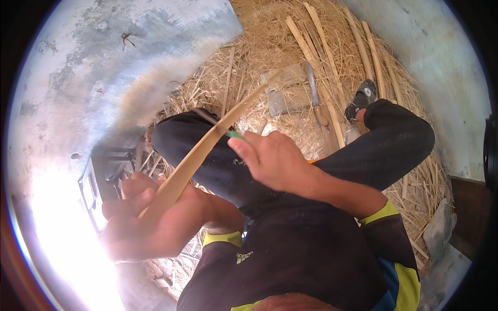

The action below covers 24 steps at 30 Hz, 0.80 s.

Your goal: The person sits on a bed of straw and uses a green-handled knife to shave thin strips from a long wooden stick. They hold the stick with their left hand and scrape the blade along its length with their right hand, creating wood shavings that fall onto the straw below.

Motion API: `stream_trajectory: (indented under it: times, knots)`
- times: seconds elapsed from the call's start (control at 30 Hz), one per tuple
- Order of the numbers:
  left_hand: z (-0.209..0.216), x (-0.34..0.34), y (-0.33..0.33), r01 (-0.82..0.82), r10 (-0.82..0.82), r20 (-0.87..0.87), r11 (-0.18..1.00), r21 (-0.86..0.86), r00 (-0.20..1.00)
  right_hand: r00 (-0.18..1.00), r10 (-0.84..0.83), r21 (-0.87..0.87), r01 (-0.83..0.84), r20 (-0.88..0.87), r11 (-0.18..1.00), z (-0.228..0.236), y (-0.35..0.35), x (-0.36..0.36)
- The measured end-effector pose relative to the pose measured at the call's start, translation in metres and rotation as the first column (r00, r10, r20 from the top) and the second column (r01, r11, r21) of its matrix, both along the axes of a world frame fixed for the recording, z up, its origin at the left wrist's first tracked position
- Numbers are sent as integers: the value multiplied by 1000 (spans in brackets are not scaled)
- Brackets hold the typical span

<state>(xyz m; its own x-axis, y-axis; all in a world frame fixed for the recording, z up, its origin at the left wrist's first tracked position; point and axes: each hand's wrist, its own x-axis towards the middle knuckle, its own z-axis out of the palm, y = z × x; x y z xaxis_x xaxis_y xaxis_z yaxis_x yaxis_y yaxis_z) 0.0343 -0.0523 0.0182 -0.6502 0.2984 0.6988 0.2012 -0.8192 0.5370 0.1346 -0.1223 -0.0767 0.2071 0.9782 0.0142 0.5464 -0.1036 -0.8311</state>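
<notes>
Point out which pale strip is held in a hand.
The tapering strip slanting over the person's lap, its lower, wider end in the left hand; the other strips lie on the straw-like litter.

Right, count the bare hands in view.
2: the left hand at lower left, gripping the pale strip; the right hand near the centre, holding a green-handled tool. No other hand shows.

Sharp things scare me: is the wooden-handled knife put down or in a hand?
Put down: the knife lies amid straw; the left hand grips a strip, the right hand a green handle.
</notes>
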Motion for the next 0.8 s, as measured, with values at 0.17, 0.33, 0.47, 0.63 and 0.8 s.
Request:
stream_trajectory:
  times: [0.17,0.33,0.47,0.63,0.8]
  knots:
    - [2,6,-1,-170,168,-85,985,-12,982,994,-90,-41,93,67,995,-34,11,19]
    - [-3,-4,3,90,-89,-26,996,29,996,1000,-15,38,15,0,999,-16,8,6]
    - [0,5,2,-146,146,-74,989,13,986,983,-137,-46,143,120,989,-63,26,28]
    - [-2,0,0,8,-6,-54,1000,25,999,998,-48,-2,48,39,999,-28,25,23]
    - [-2,-7,10,-32,33,-110,999,19,993,996,-65,60,61,66,996,-32,29,16]
